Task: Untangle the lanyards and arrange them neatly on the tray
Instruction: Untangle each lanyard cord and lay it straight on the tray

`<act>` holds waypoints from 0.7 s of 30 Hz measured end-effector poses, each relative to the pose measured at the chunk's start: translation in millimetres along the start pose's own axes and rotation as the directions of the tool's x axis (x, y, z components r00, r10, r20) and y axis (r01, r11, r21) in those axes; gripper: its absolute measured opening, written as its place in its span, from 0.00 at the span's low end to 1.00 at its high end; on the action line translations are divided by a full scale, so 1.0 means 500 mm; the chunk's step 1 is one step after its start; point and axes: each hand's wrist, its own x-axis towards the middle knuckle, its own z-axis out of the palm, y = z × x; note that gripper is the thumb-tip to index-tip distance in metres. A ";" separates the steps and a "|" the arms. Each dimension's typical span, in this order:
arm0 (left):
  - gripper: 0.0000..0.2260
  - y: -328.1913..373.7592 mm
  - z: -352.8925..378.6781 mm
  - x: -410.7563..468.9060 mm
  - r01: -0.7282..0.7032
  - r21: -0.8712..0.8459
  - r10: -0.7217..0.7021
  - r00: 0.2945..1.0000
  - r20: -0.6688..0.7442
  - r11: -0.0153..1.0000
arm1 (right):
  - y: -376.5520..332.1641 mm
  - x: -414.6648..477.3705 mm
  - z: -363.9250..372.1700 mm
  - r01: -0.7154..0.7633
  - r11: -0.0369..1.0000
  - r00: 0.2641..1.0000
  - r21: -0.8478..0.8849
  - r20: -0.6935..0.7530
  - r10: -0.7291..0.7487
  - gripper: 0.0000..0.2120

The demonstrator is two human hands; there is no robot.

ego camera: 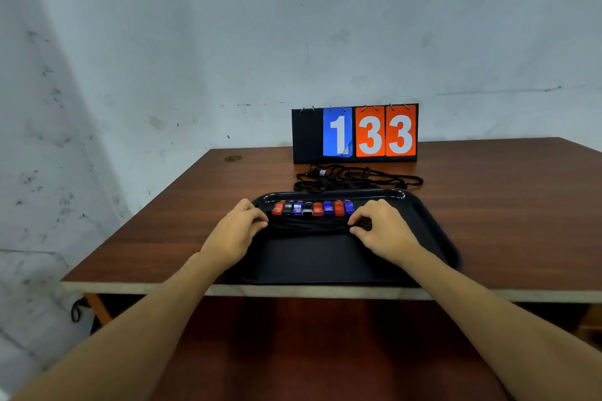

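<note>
A black tray (423, 225) lies at the table's near edge. Across its far half runs a row of several red, blue and black lanyard clips (312, 208), with their black cords (309, 225) bunched together just in front of them. My left hand (236, 231) pinches the left end of that cord bundle with curled fingers. My right hand (382, 231) pinches the right end the same way. Behind the tray, a tangled heap of black lanyards (355, 177) lies loose on the table.
A flip scoreboard (355, 133) showing 133 stands behind the tangled heap, near the wall. The brown table (505, 205) extends to both sides of the tray. A small brownish mark (233, 158) sits at the table's far left.
</note>
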 end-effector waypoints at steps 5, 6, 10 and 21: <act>0.09 0.010 -0.012 0.001 -0.043 0.134 0.059 0.991 -0.118 0.990 | 0.003 0.005 -0.012 0.010 1.000 0.989 0.027 -0.149 -0.006 0.06; 0.09 0.015 -0.015 0.005 -0.061 0.143 0.079 0.989 -0.122 0.988 | 0.005 0.009 -0.017 0.008 0.999 0.986 0.032 -0.164 -0.002 0.06; 0.09 0.049 -0.024 0.043 -0.084 0.084 0.094 0.988 -0.121 0.993 | 0.007 0.041 -0.038 -0.016 0.996 0.986 0.090 -0.161 0.030 0.07; 0.09 0.148 0.014 0.223 -0.034 0.005 0.033 0.991 0.127 0.999 | 0.057 0.147 -0.047 -0.072 0.955 0.987 0.288 -0.115 0.109 0.08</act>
